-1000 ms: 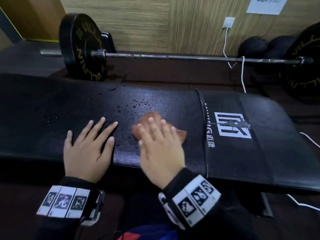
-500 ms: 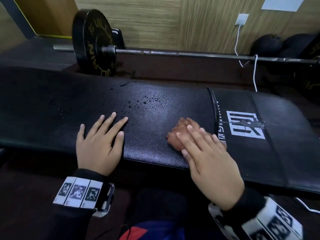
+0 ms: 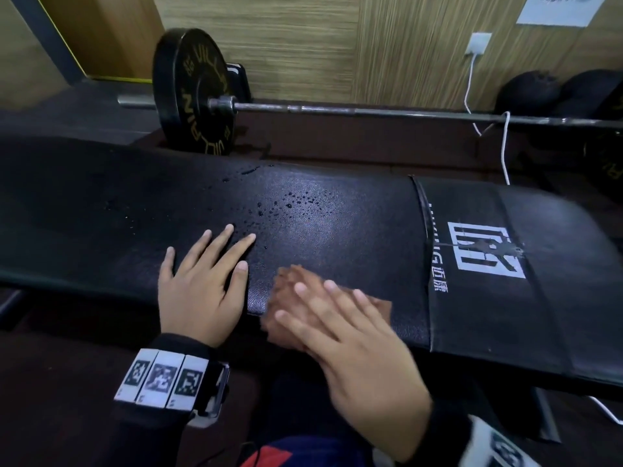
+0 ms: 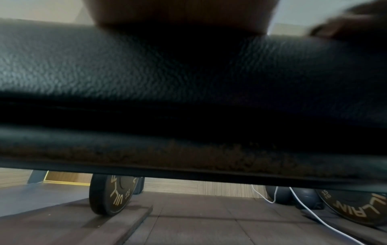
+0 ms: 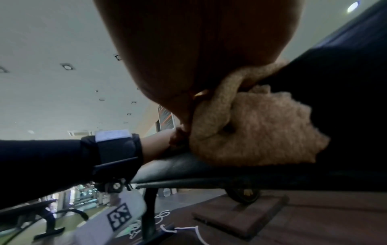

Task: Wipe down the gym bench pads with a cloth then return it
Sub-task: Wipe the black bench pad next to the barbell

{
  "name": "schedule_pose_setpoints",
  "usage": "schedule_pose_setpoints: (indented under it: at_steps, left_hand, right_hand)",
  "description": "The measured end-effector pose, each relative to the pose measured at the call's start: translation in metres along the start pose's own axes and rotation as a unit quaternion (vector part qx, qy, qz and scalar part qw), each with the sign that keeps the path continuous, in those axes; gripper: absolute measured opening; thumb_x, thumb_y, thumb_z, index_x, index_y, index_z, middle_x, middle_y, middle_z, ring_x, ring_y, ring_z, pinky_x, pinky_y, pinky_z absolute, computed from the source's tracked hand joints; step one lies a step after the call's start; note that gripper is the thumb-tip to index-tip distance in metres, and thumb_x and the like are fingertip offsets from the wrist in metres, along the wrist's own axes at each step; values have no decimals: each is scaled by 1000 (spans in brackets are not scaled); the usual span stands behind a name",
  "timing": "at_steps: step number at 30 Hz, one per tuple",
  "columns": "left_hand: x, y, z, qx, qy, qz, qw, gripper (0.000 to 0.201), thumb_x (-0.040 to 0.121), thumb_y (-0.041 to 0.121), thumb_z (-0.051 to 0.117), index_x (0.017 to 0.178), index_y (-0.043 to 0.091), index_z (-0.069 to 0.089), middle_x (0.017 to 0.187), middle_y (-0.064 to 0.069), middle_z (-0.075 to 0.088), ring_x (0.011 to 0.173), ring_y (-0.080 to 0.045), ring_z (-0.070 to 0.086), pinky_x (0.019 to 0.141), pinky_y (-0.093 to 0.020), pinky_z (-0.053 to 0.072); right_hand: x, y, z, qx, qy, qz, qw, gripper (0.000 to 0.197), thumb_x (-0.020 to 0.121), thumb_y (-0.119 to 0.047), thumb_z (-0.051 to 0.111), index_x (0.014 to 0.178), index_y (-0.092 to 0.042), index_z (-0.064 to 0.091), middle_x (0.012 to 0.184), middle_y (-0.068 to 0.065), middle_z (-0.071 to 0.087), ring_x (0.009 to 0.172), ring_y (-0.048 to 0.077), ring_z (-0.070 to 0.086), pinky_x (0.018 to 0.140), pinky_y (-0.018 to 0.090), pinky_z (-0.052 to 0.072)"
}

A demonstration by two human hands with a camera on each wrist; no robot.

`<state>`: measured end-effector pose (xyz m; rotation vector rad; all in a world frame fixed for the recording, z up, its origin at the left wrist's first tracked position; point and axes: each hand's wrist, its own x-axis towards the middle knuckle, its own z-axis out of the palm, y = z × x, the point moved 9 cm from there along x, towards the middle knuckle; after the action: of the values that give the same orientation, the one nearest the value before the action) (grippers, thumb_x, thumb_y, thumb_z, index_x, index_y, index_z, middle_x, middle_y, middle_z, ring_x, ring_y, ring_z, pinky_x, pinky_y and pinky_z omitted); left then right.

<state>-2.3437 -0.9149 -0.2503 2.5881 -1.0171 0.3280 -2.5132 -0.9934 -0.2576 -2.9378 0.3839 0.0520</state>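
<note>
My right hand presses flat, fingers straight, on the brown cloth beneath it on the bench pad; my left hand rests flat just beside it, holding nothing.

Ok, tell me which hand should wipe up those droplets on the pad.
Right. The right hand already presses the cloth flat on the bench pad, near the droplets. The left hand lies flat and bare on the pad, bracing.
</note>
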Motion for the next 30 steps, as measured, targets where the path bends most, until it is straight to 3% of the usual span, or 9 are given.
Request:
schedule_pose_setpoints:
  at_steps: [5, 8, 10, 15, 18, 20, 23, 25, 30]
  left_hand:
    - [0, -2, 2, -5, 9, -6, 1000, 46, 92, 45, 26, 132, 46, 49, 144, 15, 44, 138, -11, 34, 114, -49, 15]
    - [-1, -3, 3, -5, 6, -9, 1000, 47, 92, 47, 24, 132, 47, 48, 145, 15, 42, 139, -10, 32, 114, -48, 13]
    - [-1, -3, 2, -7, 5, -13, 1000, 48, 92, 48, 23, 133, 45, 48, 146, 15, 41, 139, -10, 30, 115, -48, 13]
    - [-7, -5, 1, -63, 3, -53, 997, 53, 93, 46, 21, 138, 32, 47, 149, 13, 36, 141, -4, 23, 117, -43, 3]
    - [-21, 2, -3, -122, 23, -104, 987, 52, 95, 42, 29, 139, 20, 45, 151, 5, 36, 143, -8, 21, 117, -44, -3]
    - [-34, 18, -8, -162, 56, -135, 976, 53, 94, 41, 33, 139, 14, 44, 149, 0, 38, 143, -12, 22, 116, -48, -2]
    - [-44, 55, -9, -193, 82, -138, 968, 64, 88, 47, 30, 139, 11, 41, 149, -4, 38, 141, -16, 25, 115, -50, 2]
    - [-45, 78, -3, -169, 75, -136, 973, 64, 88, 46, 32, 141, 10, 38, 151, -5, 35, 142, -18, 23, 116, -50, 3]
    - [-53, 92, 11, -93, 63, -176, 978, 76, 84, 52, 27, 143, 5, 30, 155, -12, 20, 146, -24, 3, 117, -49, -2]
  right_hand:
    - [-7, 41, -12, 31, 5, 56, 998, 49, 90, -43, 30, 138, -42, 39, 150, -9, 32, 137, 21, 34, 111, 44, 27]
    - [14, 47, -14, 32, 14, 99, 995, 51, 92, -48, 18, 142, -45, 25, 155, -13, 17, 144, 18, 17, 115, 39, 11]
    - [30, 40, -15, 29, 38, 101, 994, 52, 92, -44, 21, 144, -41, 27, 156, -9, 17, 144, 21, 16, 115, 40, 9]
    - [40, -8, -5, 16, 32, 1, 999, 47, 93, -37, 33, 140, -34, 39, 152, -3, 31, 138, 28, 31, 113, 46, 21]
    - [32, -14, -2, 44, 25, -68, 996, 50, 94, -42, 30, 144, -37, 28, 156, -7, 16, 144, 21, 14, 117, 39, 5]
    - [24, -7, -9, 105, 40, -87, 990, 51, 94, -42, 35, 144, -33, 31, 156, -7, 16, 145, 16, 12, 117, 34, 0]
    - [9, 23, -33, 158, 138, -33, 977, 42, 92, -27, 43, 132, -17, 53, 148, -2, 38, 140, 17, 28, 117, 41, 15]
    - [1, 51, -41, 149, 179, 28, 972, 36, 93, -19, 46, 126, -13, 58, 144, 0, 44, 139, 19, 31, 116, 42, 14]
    - [-2, 97, -28, 73, 118, 146, 979, 43, 97, -28, 39, 139, -17, 43, 152, -3, 30, 143, 18, 19, 116, 45, 7]
